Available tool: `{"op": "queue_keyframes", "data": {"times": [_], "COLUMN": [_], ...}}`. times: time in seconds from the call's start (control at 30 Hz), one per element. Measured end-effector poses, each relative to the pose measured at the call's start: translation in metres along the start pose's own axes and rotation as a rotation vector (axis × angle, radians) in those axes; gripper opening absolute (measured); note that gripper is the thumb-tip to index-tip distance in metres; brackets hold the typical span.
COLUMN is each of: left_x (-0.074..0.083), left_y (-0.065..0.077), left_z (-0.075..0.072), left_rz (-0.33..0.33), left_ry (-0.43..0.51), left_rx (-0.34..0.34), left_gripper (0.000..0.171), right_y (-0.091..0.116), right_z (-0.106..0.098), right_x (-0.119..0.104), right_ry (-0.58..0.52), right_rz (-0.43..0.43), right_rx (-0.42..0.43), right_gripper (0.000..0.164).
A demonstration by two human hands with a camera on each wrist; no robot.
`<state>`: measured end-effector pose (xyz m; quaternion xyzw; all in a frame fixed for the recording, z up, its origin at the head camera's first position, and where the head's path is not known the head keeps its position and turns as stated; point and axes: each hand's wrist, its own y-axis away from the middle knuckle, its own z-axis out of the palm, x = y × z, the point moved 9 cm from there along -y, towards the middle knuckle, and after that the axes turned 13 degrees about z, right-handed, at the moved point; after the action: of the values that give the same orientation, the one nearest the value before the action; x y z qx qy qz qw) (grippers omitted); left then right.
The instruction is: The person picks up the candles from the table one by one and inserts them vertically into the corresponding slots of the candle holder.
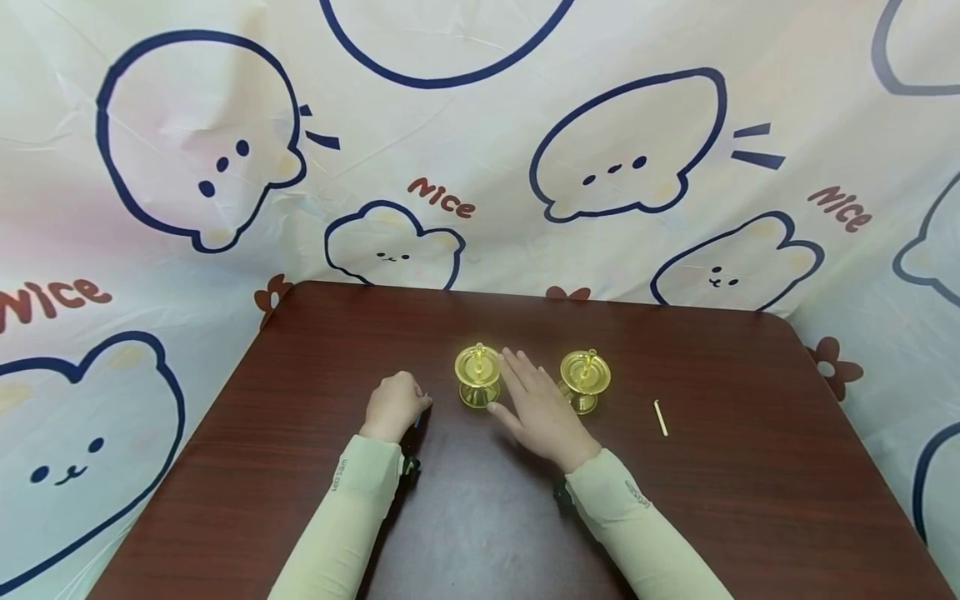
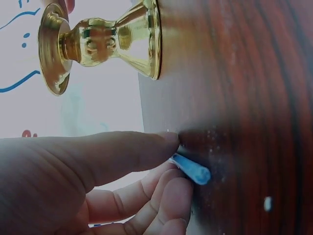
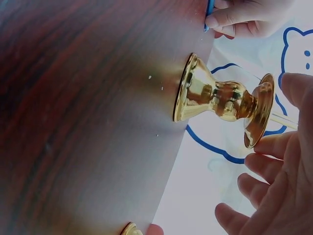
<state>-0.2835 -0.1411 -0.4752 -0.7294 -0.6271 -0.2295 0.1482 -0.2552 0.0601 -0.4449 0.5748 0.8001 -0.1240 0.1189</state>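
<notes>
My left hand is low over the table, left of two gold candlesticks. In the left wrist view, its thumb and fingers pinch a slim blue stick, whose rounded end points at the tabletop. My right hand reaches between the candlesticks with its fingers extended. Its fingertips are close to the dish of the left candlestick, and the thumb is near its base. A thin pale stick projects from that dish in the right wrist view. The right candlestick stands upright just beyond the right hand, which partly covers it.
A short yellow stick lies on the dark wooden table, right of the candlesticks. Small white specks dot the tabletop. A white sheet printed with blue-outlined cartoon animals hangs around the table's back and sides.
</notes>
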Motion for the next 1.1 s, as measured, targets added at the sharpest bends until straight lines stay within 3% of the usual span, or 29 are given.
{"op": "queue_keyframes", "data": {"times": [0.27,0.73,1.1], "left_x": [0.0007,0.0001,-0.0023], "left_y": [0.0012,-0.0013,-0.0003], "left_z": [-0.0009,0.0009,-0.0003], "left_rz": [-0.013,-0.067,-0.089], "left_ry": [-0.028,-0.078,-0.052], "left_rx": [0.012,0.012,0.023], "left_gripper": [0.052,0.045,0.049], "right_y": [-0.0007,-0.0003,-0.0003], "right_z": [0.0006,0.0041,0.0072], "right_x": [-0.0031,-0.0032,-0.0004], "right_ry": [-0.005,0.051,0.044], "right_rz": [-0.024,0.012,0.022], "right_rx": [0.014,0.001,-0.006], "right_gripper": [0.072,0.076,0.078]}}
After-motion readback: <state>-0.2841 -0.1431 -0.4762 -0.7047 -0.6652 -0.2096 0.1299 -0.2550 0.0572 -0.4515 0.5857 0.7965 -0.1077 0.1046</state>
